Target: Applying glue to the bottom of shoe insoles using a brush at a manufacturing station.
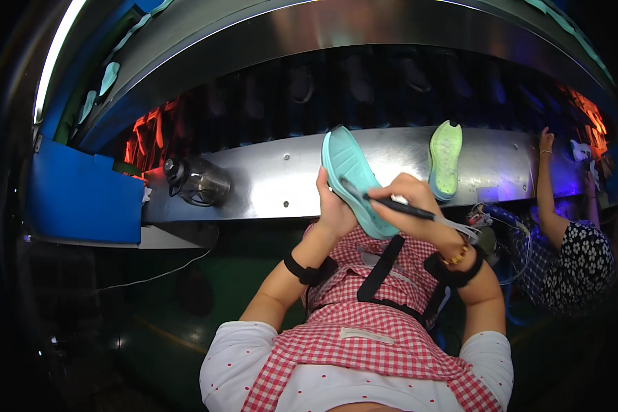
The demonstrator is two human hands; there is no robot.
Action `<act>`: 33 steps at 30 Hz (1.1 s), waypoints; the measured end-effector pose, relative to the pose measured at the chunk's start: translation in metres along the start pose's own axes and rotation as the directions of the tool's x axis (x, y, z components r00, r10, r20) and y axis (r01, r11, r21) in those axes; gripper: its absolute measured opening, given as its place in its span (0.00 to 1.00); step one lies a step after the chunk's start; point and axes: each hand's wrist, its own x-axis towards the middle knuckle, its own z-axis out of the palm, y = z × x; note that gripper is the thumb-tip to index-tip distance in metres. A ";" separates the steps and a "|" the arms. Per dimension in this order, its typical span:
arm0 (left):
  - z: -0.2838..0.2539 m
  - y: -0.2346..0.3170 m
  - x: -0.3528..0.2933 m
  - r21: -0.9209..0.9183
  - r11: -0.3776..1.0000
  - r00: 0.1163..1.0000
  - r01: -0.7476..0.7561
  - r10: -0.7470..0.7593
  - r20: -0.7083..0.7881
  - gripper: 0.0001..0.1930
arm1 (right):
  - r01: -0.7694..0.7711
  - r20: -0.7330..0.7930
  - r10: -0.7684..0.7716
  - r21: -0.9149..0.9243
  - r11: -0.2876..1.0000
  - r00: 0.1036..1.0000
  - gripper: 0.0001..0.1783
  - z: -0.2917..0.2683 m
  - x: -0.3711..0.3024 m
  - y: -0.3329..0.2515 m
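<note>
Seen from above, nearest the camera: a white dotted shirt under a red-and-white checked apron (pixel 364 336), black bands on both wrists. Just beyond the apron's bib, held up in front of the chest: a teal shoe sole (pixel 353 180), long axis tilted, the narrower end pointing up and to the left toward the metal ledge, the broader end down and to the right at the hands. Left hand (pixel 333 206) wrapped around the sole's left edge near its lower half, fingers curled behind it and mostly hidden, thumb side against the rim. Right hand (pixel 412 206) just right of the sole, fingers pressed together and pinching a thin dark tool (pixel 391 204) like a pen, its tip lying across the sole's lower face. Beyond the sole, a curved shiny metal ledge (pixel 268 180) running left to right. On that ledge, right of the teal sole and well apart from it: a yellow-green sole (pixel 445 159), upright, long axis near vertical. Left of the sole on the same ledge: a clear jug (pixel 199 180) with a dark lid, tipped on its side. Far right of the sole: another person's raised hand (pixel 546 141) at the ledge, and a flowered dark sleeve (pixel 587 264). Farthest back, a dark belt with dim sole shapes.
</note>
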 end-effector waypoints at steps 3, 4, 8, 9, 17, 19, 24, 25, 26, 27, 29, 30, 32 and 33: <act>-0.001 0.020 -0.007 0.130 0.991 0.995 0.019 -0.032 0.098 0.40 | -0.057 0.314 0.026 0.092 0.994 0.949 0.11 -0.021 -0.015 -0.005; 0.003 0.021 -0.012 0.128 0.992 0.996 0.014 -0.025 0.087 0.40 | -0.140 0.319 0.095 0.122 0.983 0.943 0.11 -0.026 -0.014 -0.012; 0.024 0.008 -0.019 0.077 0.988 0.980 0.132 -0.142 0.142 0.43 | -0.277 0.045 0.291 0.471 0.837 0.956 0.10 -0.032 0.005 -0.020; 0.029 0.004 -0.019 0.074 0.983 0.967 0.167 -0.178 0.184 0.43 | -0.244 -0.030 0.290 0.459 0.854 0.957 0.11 -0.031 0.010 -0.020; 0.046 0.010 -0.014 -0.019 0.999 0.999 0.042 -0.042 0.006 0.39 | -0.302 0.064 0.310 0.475 0.826 0.949 0.11 -0.037 -0.001 -0.034; 0.050 0.012 -0.014 -0.053 0.998 0.999 0.036 -0.037 -0.024 0.40 | -0.326 0.056 0.339 0.456 0.828 0.939 0.12 -0.036 -0.001 -0.030; 0.050 0.025 -0.007 0.150 0.962 0.973 -0.226 0.217 0.076 0.45 | -0.099 0.248 -0.010 0.422 0.901 0.969 0.13 -0.043 -0.007 -0.035; 0.051 0.028 -0.004 0.166 0.935 0.949 -0.314 0.303 0.088 0.45 | -0.217 0.200 0.140 0.444 0.869 0.970 0.13 -0.044 -0.009 -0.036; 0.056 0.030 -0.001 0.246 0.900 0.933 -0.359 0.351 0.078 0.47 | -0.154 0.114 0.117 0.410 0.899 0.986 0.13 -0.041 -0.007 -0.027; 0.059 0.032 -0.001 0.245 0.902 0.935 -0.355 0.347 0.075 0.47 | -0.094 0.029 0.089 0.368 0.925 0.996 0.13 -0.038 -0.005 -0.020; 0.061 0.040 -0.003 0.151 0.890 0.896 -0.431 0.401 0.193 0.48 | 0.040 0.165 -0.095 0.308 0.951 0.982 0.13 -0.033 -0.013 -0.023; 0.059 0.045 -0.001 0.098 0.896 0.886 -0.434 0.405 0.225 0.49 | 0.096 0.201 -0.154 0.270 0.958 0.967 0.13 -0.035 -0.012 -0.029; 0.063 0.050 0.000 0.127 0.889 0.888 -0.441 0.411 0.205 0.50 | 0.070 0.200 -0.154 0.373 0.925 0.968 0.14 -0.043 -0.012 -0.030; 0.067 0.050 0.000 0.154 0.882 0.890 -0.445 0.416 0.189 0.50 | 0.021 0.155 -0.091 0.405 0.914 0.984 0.14 -0.046 -0.012 -0.032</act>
